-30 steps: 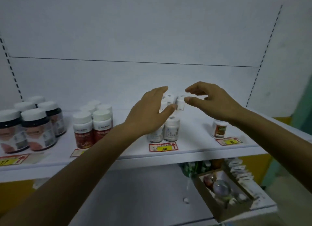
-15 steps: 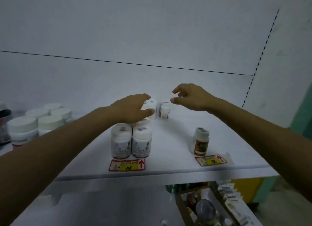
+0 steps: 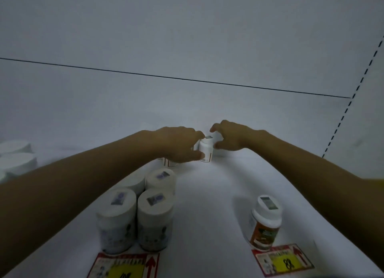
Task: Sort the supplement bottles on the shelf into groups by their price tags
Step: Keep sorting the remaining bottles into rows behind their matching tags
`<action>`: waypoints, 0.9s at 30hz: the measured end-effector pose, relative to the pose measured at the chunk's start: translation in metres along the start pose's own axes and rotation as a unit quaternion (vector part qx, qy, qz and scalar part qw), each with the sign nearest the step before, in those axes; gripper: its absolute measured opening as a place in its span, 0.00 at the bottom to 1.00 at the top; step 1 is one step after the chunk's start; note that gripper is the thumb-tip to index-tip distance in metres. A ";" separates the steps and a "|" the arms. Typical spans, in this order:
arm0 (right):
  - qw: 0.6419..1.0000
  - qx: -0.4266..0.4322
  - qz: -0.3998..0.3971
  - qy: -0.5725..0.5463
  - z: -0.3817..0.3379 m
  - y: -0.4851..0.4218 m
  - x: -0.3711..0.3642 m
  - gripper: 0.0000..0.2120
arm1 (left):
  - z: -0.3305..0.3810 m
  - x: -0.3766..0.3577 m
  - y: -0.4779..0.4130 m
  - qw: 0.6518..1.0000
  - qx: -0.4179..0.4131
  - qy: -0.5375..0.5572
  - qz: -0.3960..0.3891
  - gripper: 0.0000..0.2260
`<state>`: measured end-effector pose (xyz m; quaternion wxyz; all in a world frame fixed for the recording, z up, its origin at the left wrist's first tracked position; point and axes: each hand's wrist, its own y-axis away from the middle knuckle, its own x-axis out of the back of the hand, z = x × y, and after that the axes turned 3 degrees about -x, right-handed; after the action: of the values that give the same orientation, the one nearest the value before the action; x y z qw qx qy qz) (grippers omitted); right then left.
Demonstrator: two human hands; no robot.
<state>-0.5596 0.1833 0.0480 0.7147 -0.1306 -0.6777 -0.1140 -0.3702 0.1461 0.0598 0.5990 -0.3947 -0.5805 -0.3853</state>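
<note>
Fingers [image 3: 195, 156] of the left hand [image 3: 176, 144] have just gripped the small bottle [image 3: 206, 151]. The right hand [image 3: 232, 137] hovers half-curled, empty. Regrouping can likely begin.

Dim, flat, bluish-grey light, with no glare. Soft shadows lie on the shelf [image 3: 207, 194] under the left hand [image 3: 178, 144] and the right hand [image 3: 230, 136], and left of the orange-labelled bottle [image 3: 265, 223] nearer than the right hand. The small white bottle [image 3: 206, 151] gripped by the left hand looks soft-edged. The price tags [image 3: 284, 262] nearest the camera are smeared. The wall line [image 3: 187, 80] beyond the hands bows, and the forearms balloon toward the lower corners.
</note>
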 end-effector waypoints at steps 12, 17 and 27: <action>0.986 0.087 0.045 -0.134 0.029 -0.030 -0.031 0.19 | 0.040 -0.001 0.015 0.983 0.145 -0.001 0.113 0.24; 0.925 0.095 0.088 -0.358 0.074 0.026 -0.009 0.15 | 0.083 0.004 0.002 0.963 0.184 0.089 0.176 0.24; 0.816 0.101 0.128 -0.555 0.132 0.137 0.023 0.20 | 0.211 -0.011 -0.009 0.927 0.109 0.226 0.279 0.30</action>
<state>-0.6352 0.3575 0.0728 0.2350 -0.1843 -0.9441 0.1392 -0.4612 0.3371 0.0516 0.8369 -0.3754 -0.3349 -0.2158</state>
